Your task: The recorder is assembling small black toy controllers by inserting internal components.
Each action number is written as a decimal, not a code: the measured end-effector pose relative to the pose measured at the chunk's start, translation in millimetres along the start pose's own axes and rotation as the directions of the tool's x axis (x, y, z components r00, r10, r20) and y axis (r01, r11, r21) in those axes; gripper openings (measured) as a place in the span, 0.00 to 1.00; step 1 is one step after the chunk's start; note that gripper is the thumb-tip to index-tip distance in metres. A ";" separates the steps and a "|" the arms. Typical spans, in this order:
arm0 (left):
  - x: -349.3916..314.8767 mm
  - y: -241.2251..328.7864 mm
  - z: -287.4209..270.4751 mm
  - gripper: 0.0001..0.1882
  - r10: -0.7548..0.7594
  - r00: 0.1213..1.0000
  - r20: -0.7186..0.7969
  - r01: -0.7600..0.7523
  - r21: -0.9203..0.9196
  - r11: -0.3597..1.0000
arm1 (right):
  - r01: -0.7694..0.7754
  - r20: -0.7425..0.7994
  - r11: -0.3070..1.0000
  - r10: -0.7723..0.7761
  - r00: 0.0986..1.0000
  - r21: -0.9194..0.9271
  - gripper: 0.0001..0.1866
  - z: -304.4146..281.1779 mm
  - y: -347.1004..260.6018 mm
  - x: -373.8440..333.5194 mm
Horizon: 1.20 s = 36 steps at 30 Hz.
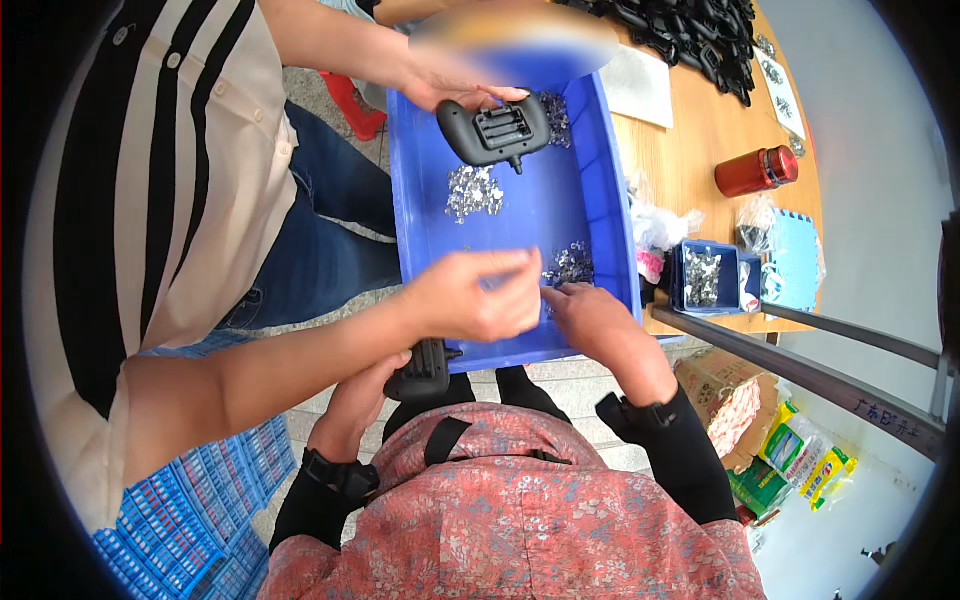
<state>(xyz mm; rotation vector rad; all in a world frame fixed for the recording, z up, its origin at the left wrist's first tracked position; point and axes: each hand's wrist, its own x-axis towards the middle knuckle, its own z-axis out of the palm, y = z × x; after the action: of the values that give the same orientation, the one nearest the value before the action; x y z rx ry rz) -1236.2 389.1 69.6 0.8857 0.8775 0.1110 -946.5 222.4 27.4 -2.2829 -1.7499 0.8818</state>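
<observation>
My left hand (pixel 350 408), low and left of the blue tray, is closed around a black game controller (pixel 424 370); a co-worker's forearm partly covers it. My right hand (pixel 603 328) reaches over the tray's near right corner. Its fingers are bent together at a pile of small shiny metal pieces (pixel 570 262), and what they pinch, if anything, is too small to make out. Across the tray, a co-worker's hand (pixel 450 85) holds another black controller (pixel 492 133) with its battery compartment uncovered. The co-worker's other hand (pixel 480 296), smeared by motion, hovers beside my right hand.
The blue tray (pixel 618 210) holds more piles of metal pieces (pixel 473 193). On the wooden table (pixel 690 150) at right are a red flask (pixel 755 171), a small blue bin (pixel 680 277) and black parts (pixel 700 40). Blue crates (pixel 190 505) stand lower left; a metal rail (pixel 800 365) crosses lower right.
</observation>
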 end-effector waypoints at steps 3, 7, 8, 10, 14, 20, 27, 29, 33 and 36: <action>4.6 -11.7 -15.0 0.20 -0.081 0.996 -0.048 0.079 -0.041 0.996 | -0.009 -0.270 0.994 0.037 0.962 0.107 0.15 -42.4 -4.8 -18.1; 7.7 -1.1 -5.4 0.19 -0.127 0.990 -0.061 0.121 -0.095 0.988 | -0.159 -0.638 0.983 0.181 0.749 0.093 0.21 -57.5 15.1 -29.8; 8.4 -1.0 -5.1 0.19 -0.141 0.988 -0.056 0.135 -0.100 0.986 | -0.217 -0.651 0.973 0.215 0.728 0.079 0.24 -51.7 26.7 -32.4; 8.1 -0.8 -5.9 0.19 -0.142 0.988 -0.059 0.136 -0.096 0.986 | -0.313 -0.621 0.946 0.295 0.726 0.084 0.29 -41.6 37.3 -33.8; 10.7 -5.9 -9.2 0.19 -0.154 0.986 -0.062 0.147 -0.108 0.983 | -0.328 -0.548 0.914 0.407 0.731 0.240 0.29 -12.8 52.7 -35.1; 13.7 -2.9 -8.6 0.20 -0.202 0.977 -0.072 0.192 -0.127 0.973 | -0.233 -0.499 0.844 0.484 0.719 0.482 0.25 5.5 51.2 -30.8; 16.1 -2.9 -9.9 0.20 -0.204 0.977 -0.060 0.195 -0.128 0.972 | -0.231 -0.493 0.833 0.496 0.715 0.503 0.24 4.0 50.0 -28.7; 16.8 -2.9 -10.1 0.21 -0.188 0.981 -0.050 0.180 -0.129 0.975 | -0.216 -0.515 0.851 0.471 0.716 0.478 0.24 3.0 49.8 -27.6; 13.9 -0.9 -8.6 0.21 -0.199 0.978 -0.064 0.188 -0.144 0.972 | -0.215 -0.525 0.859 0.463 0.714 0.465 0.24 4.1 50.5 -28.9; 13.3 -1.5 -9.0 0.22 -0.195 0.979 -0.061 0.185 -0.137 0.973 | -0.219 -0.514 0.852 0.471 0.716 0.475 0.24 5.0 50.0 -29.1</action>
<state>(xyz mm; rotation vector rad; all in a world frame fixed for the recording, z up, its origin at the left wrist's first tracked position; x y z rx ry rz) -1234.3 399.4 57.3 0.6750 1.0086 0.0349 -911.6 178.6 11.9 -2.2867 -0.7891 0.3756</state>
